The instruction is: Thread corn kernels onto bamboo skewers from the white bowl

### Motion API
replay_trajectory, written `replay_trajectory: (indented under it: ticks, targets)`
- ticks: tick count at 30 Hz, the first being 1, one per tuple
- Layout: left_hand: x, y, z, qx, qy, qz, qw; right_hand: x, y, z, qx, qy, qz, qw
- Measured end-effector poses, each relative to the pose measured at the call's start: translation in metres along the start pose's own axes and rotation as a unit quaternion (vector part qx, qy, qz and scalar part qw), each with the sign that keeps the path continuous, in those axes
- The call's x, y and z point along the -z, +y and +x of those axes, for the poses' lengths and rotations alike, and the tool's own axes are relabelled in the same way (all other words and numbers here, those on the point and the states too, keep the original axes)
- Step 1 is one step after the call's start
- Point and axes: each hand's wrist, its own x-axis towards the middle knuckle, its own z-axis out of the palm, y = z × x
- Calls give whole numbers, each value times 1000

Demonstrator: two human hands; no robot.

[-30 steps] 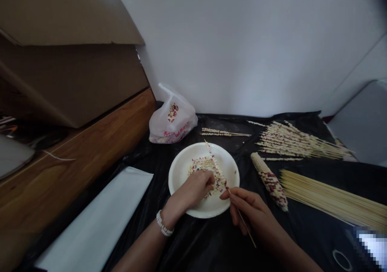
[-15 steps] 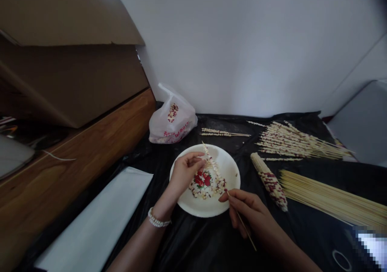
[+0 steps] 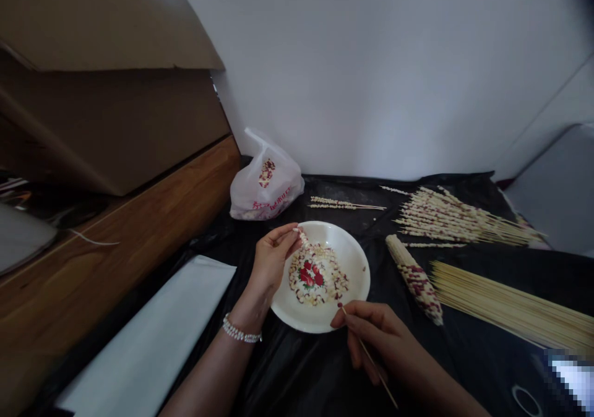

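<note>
Kernel skewer (image 3: 340,306) over the bowl (image 3: 356,282), its tip now met by the left hand (image 3: 270,261).
The tip has swung toward the bowl's eleven o'clock, so the work seems now to be there. The left grip is nearly closed, pinching this tip; what else is inside, I cannot tell. The right hand (image 3: 378,330), at five o'clock, pinches the skewer lower down.

Slanted, threaded skewer (image 3: 371,359) over 1 white bowl (image 3: 356,259) of cream and maroon kernels (image 3: 342,283)
</note>
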Motion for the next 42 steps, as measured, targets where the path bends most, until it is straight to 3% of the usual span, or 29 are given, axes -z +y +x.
replay_trajectory:
  ticks: [22, 31, 42]
  targets:
    - [-3, -1, -3, -94, 4, 101, 990, -3, 7, -2, -3, -34, 69, 997]
    - [-4, 1, -8, -175, 36, 194, 965, -8, 4, -4, 2, -29, 115, 993]
    - [-1, -5, -9, -211, 30, 245, 946, -10, 7, -3, 6, -36, 114, 993]
